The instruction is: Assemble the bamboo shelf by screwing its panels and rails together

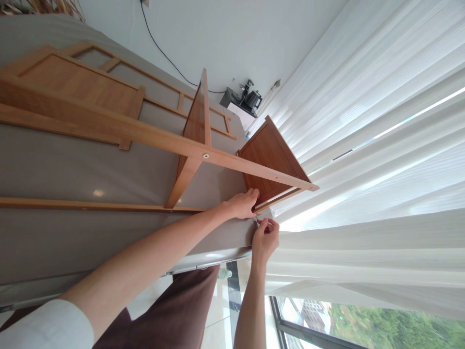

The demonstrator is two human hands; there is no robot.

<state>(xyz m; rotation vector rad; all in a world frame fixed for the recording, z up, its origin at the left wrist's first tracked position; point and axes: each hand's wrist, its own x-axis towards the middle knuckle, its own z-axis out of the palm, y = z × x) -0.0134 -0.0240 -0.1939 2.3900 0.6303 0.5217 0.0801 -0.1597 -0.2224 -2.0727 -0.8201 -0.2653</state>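
Observation:
A wooden frame with long rails and cross panels lies on its side on a grey surface. At its right end my left hand [244,203] is closed round the lower corner of the reddish-brown wooden end panel [271,155], by the end of the lower rail [138,205]. My right hand [265,237] is just beside that corner, its fingertips pinching a small thin tool [258,220] that points at the joint. Most of the tool is hidden by the fingers. The upper long rail [152,130] has a round bolt head [206,155] where the middle panel [196,111] meets it.
The frame rests on a grey covered bed or table [152,177]. A separate wooden panel [82,92] and a ladder-like frame [160,85] lie behind. A black kettle [252,99] stands on a small cabinet by the wall. White curtains [363,184] hang at the right.

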